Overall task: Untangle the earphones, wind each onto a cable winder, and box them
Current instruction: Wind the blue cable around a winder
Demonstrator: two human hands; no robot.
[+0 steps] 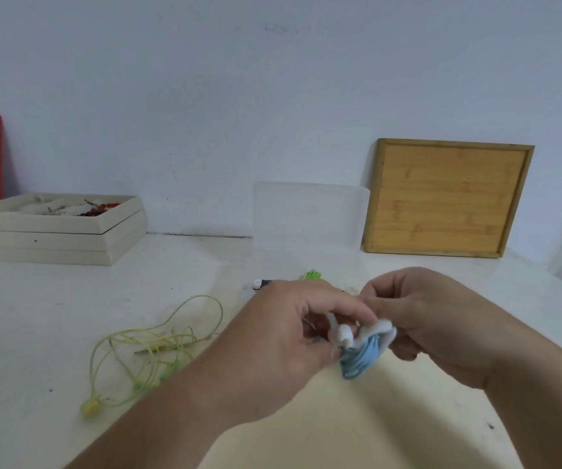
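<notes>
My left hand (286,336) and my right hand (421,319) meet above the table. Between them is a white cable winder (382,328) with blue earphone cable (361,362) wound on it. My right hand pinches the winder's right end. My left hand's fingers pinch the white earbud end (342,333) of the blue earphones at the winder. A yellow-green earphone (144,346) lies loose and tangled on the table to the left. A green object (313,275), partly hidden, lies behind my hands.
A stacked beige tray box (53,238) with small items stands at the back left. A translucent plastic box (310,214) and a wooden tray (448,198) lean against the wall. A small dark and white object (259,283) lies behind my left hand.
</notes>
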